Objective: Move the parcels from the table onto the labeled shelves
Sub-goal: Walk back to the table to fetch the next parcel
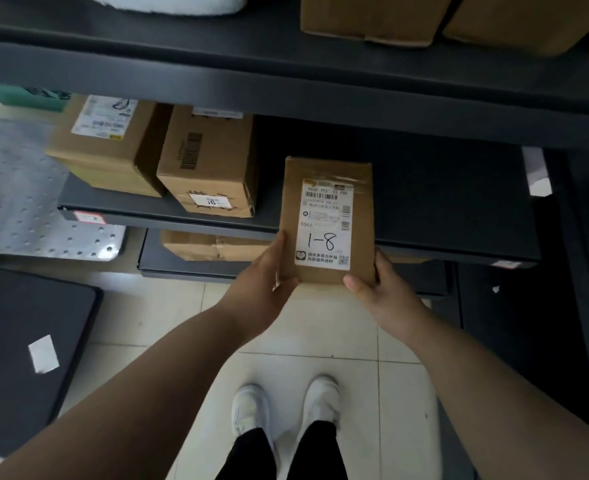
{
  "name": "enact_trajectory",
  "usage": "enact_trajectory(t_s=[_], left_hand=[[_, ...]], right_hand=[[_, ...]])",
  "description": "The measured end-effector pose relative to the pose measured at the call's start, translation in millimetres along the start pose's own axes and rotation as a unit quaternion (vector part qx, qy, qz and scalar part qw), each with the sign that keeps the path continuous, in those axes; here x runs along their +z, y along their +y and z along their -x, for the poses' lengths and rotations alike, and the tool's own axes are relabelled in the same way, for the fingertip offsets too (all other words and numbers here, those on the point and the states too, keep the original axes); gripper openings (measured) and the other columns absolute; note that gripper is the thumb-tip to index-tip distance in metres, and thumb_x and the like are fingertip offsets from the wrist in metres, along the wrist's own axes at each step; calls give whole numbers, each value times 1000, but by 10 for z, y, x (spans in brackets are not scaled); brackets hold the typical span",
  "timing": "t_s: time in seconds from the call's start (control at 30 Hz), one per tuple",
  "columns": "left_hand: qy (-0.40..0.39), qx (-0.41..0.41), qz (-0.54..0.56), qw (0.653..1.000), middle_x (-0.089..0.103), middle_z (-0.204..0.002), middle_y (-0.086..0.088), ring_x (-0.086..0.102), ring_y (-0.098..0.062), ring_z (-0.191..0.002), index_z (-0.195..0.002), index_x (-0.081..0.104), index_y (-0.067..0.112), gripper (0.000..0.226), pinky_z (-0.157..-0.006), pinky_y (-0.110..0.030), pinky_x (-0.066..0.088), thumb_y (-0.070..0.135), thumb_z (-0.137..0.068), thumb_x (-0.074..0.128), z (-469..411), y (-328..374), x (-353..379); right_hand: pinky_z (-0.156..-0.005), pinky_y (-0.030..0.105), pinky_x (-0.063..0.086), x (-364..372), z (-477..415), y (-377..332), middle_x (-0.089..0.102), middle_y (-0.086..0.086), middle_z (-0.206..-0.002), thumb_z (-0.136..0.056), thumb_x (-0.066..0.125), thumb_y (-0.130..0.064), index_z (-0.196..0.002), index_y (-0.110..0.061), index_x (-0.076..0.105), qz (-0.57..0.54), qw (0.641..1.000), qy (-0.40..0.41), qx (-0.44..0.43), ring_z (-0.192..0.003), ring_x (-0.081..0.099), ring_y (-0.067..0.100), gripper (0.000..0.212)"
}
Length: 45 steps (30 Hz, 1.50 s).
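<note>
Head view: I am shelving the parcel (pixel 327 221), fingers (pixel 353 283) of left hand (pixel 267 277) and right hand (pixel 385 292) gripping its near corners; next likely needs a level push onto the shelf (pixel 452 202).

The flat brown cardboard parcel (pixel 327 216) has a white paper label (pixel 322 244) with black writing. The dark grey metal shelf (pixel 442 202) is plain. The left silver board (pixel 26 209) has dots.
</note>
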<state>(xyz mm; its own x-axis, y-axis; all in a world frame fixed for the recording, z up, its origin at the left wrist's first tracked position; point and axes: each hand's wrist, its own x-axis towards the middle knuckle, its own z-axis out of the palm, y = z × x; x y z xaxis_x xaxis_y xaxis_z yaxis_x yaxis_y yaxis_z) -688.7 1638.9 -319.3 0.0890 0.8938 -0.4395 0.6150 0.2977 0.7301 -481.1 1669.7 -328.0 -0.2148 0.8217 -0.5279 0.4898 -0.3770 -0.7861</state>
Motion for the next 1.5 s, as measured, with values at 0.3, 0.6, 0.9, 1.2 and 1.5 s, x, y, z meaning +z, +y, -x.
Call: enact_trajectory(t_s=[0.3,0.6,0.9,1.2,1.5], left_hand=[[93,13,-105,990,-1,-162,4,13,-17,-146,-154,5,28,61,-111,-27,20,26,-102,37,-324,206,-65],[50,91,-367,924,26,-155,-11,24,-26,-143,-146,35,9,59,-116,-44,22,34,-93,31,-9,13,234],[4,48,-403,914,-39,-150,-3,-34,-18,-138,-146,-27,17,63,-119,-39,-9,41,-102,12,-435,185,7],[-17,38,-426,904,-32,-154,-5,-26,-18,-142,-148,-22,15,65,-120,-38,-5,46,-101,12,-778,327,-176],[1,93,-426,900,-37,-150,-1,-30,-16,-140,-143,-30,18,62,-119,-37,-10,45,-100,6,-217,471,-218]], right_hand=[[-115,36,29,86,-316,-177,15,-4,-160,-96,51,-34,-153,-24,10,80,985,140,-63,-143,25,14,71],[-119,34,13,280,149,48,20,7,-156,-94,28,-42,-149,-10,15,456,872,107,-140,-144,13,19,65],[-112,31,-17,95,-320,-288,-37,-6,-144,-102,18,-43,-141,-18,-26,511,853,41,-101,-135,-35,11,63],[-115,34,-12,-46,-621,-515,-36,-4,-145,-102,21,-43,-149,-17,-17,529,846,20,-73,-132,-34,10,66],[-113,29,-16,-71,-56,-639,-31,-7,-146,-102,23,-42,-150,-18,-12,505,855,36,-111,-134,-32,9,64]])
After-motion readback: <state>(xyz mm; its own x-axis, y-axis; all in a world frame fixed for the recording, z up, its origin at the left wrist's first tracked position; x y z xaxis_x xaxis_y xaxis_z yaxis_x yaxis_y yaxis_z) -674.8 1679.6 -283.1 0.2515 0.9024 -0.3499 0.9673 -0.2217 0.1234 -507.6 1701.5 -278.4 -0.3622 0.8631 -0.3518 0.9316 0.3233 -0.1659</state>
